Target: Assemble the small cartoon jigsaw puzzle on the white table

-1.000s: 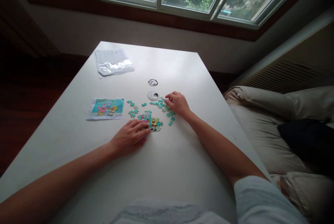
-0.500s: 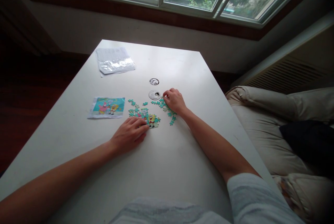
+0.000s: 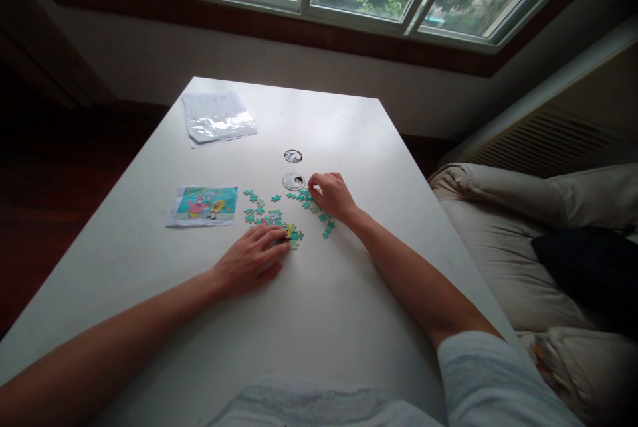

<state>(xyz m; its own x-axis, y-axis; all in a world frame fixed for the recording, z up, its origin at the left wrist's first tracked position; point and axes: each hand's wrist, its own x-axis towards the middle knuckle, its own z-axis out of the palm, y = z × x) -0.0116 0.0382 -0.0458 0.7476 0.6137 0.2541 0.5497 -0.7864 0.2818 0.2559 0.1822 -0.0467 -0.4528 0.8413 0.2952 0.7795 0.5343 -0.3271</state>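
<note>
My left hand (image 3: 254,256) lies over the partly joined jigsaw puzzle (image 3: 274,218), its fingers stretched out across the lower part and covering much of the cartoon figures. A bit of yellow and green shows past the fingertips. Up to the right, my right hand (image 3: 331,194) is bent down over a loose group of green puzzle pieces (image 3: 304,197). Thumb and fingers come together in a pinch there; whatever is between them is hidden. More loose pieces (image 3: 326,224) lie below that hand, and others (image 3: 253,196) are scattered left of it.
A printed picture sheet (image 3: 208,206) with cartoon figures lies left of the puzzle. Farther back on the white table (image 3: 319,321) are papers in a clear plastic sleeve (image 3: 219,118). Two round fittings (image 3: 294,181) are set in the tabletop. A beige sofa (image 3: 493,241) stands at the right.
My left hand has slid slightly right, covering more of the yellow figure on the joined puzzle. My right hand stays over the loose pieces, its fingers shifted slightly.
</note>
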